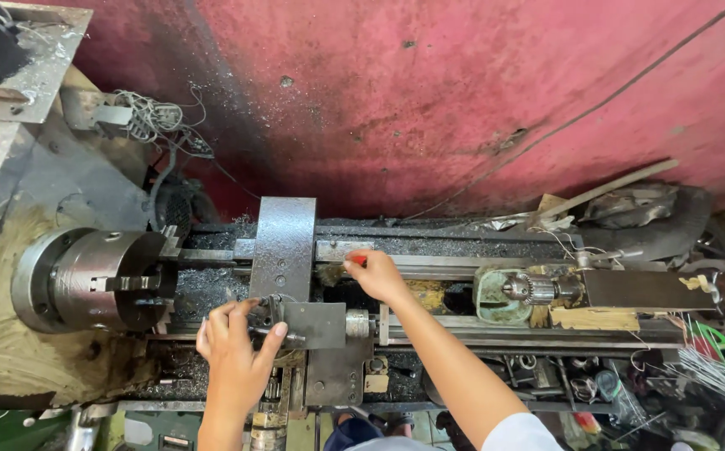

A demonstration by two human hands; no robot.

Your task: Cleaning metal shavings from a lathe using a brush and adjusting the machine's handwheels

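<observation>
Our left hand (233, 351) grips the cross-slide handle (272, 321) at the lathe's (429, 250) front edge, fingers curled on it. Right hand (376, 276) pinches a small red-tipped thing (357, 261), prob. a brush, over the bed's middle. Chuck (99, 280) sits at the left end, tailstock drill chuck (529, 290) twd the right.

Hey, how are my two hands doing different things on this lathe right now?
The left hand lies near the front, fingers curled around a small handle on the tool post; the right hand reaches farther back over the bed. The left grip wraps the handle, while the right pinches something small and red at its fingertips. Both are bare and rest on the carriage area.
</observation>
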